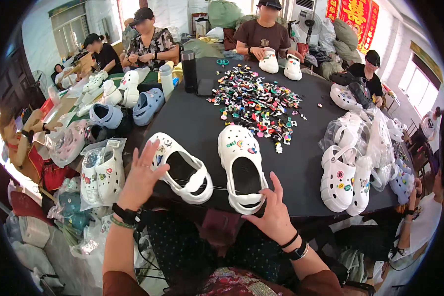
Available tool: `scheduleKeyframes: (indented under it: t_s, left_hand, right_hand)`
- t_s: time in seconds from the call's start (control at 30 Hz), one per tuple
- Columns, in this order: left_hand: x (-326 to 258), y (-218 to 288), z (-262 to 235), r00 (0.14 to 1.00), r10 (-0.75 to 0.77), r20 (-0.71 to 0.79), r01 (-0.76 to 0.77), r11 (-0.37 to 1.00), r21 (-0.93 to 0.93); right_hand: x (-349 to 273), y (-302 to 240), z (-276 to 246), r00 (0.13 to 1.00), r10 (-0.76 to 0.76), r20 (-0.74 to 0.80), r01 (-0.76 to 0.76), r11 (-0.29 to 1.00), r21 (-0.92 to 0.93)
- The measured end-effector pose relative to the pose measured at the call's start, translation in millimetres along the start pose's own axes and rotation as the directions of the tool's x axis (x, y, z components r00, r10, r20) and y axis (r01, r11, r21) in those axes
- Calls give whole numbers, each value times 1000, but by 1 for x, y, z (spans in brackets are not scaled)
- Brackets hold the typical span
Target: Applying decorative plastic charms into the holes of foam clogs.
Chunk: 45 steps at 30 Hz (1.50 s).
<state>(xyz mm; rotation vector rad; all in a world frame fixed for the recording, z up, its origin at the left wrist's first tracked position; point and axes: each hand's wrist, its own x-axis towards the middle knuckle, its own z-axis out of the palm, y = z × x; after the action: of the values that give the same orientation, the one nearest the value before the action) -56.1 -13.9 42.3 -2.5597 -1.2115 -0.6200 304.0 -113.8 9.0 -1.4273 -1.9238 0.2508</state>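
Two white clogs with charms lie side by side at the table's near edge, toes pointing away. Beside the left clog (186, 170) is my left hand (142, 177), fingers spread, fingertips overlapping the clog's outer side. My right hand (271, 209) is at the heel of the right clog (240, 148), thumb and fingers apart, touching its heel strap without a closed grip. Rainbow and other small charms sit on the right clog's toe. A thin pale strand stretches between the two heels. Beyond them a heap of colourful shoe charms (261, 101) covers the middle of the black table (182, 118).
White clogs (339, 177) and bagged pairs stand along the right edge. To the left are a bagged white pair (102, 175) and blue clogs (148, 106). A black flask (189, 71) stands at the back left, and a co-worker (264, 37) across the table handles white clogs.
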Motion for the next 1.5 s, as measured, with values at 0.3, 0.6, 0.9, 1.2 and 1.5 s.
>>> scheduleKeyframes:
  t_s: [0.3, 0.6, 0.9, 1.2, 1.5]
  left_hand:
    - [28, 74, -8, 897, -316, -310, 233, 933, -275]
    - [56, 98, 36, 910, -398, -118, 402, 915, 18]
    - [61, 82, 39, 941, -322, 106, 337, 922, -190]
    - [51, 37, 19, 983, 47, 175, 5, 959, -283]
    - [64, 2, 0, 905, -47, 423, 79, 995, -59]
  right_hand:
    - [7, -12, 0, 996, -64, 57, 61, 997, 45]
    - [12, -24, 19, 996, -83, 23, 83, 996, -19]
    - [7, -28, 29, 994, -105, -4, 105, 994, -32]
    - [13, -77, 66, 977, -210, 39, 206, 975, 86]
    - [40, -97, 110, 955, -292, 54, 279, 945, 173]
